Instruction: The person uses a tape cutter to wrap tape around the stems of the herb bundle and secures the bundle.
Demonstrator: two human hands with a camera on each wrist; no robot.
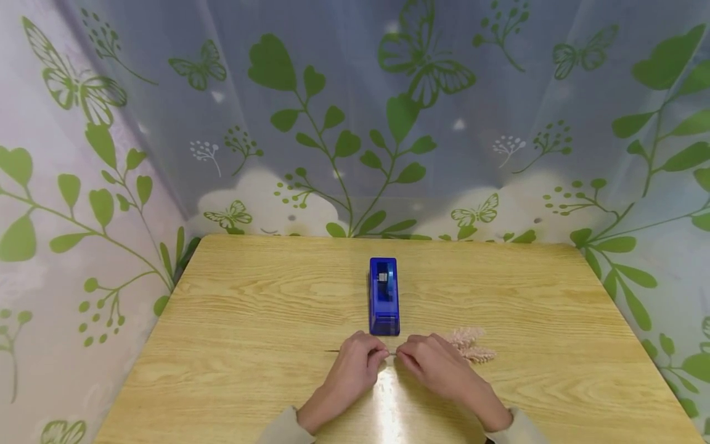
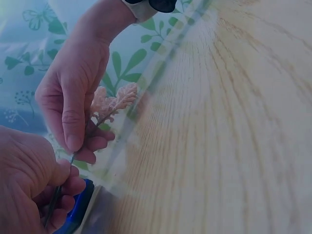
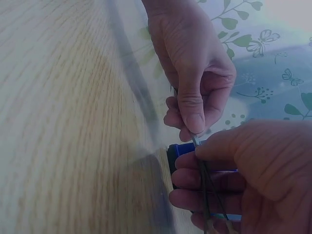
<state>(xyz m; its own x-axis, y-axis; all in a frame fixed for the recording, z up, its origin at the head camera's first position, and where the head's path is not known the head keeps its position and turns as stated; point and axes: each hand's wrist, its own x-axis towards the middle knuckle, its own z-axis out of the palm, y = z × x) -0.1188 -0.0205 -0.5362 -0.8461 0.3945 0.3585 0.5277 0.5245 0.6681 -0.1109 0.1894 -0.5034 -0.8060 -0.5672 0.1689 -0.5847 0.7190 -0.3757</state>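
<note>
Stems [image 3: 204,187] pinched by left hand [image 1: 356,362] and right hand [image 1: 435,362]

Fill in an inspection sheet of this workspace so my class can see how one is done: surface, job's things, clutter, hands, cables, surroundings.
Surface: wood-grain table, with a bright reflection between the forearms.
Job's things: pink flower heads on thin dark stems, beside the right hand; blue tape dispenser on the table, beyond the hands. A small shiny bit shows on the stems between the hands; its material cannot be told.
Clutter: nothing seen.
Hands: left hand and right hand both pinch the stems, fingertips close together.
Cables: nothing seen.
Surroundings: printed backdrop with green leaves and butterflies, behind the table and at both sides.
</note>
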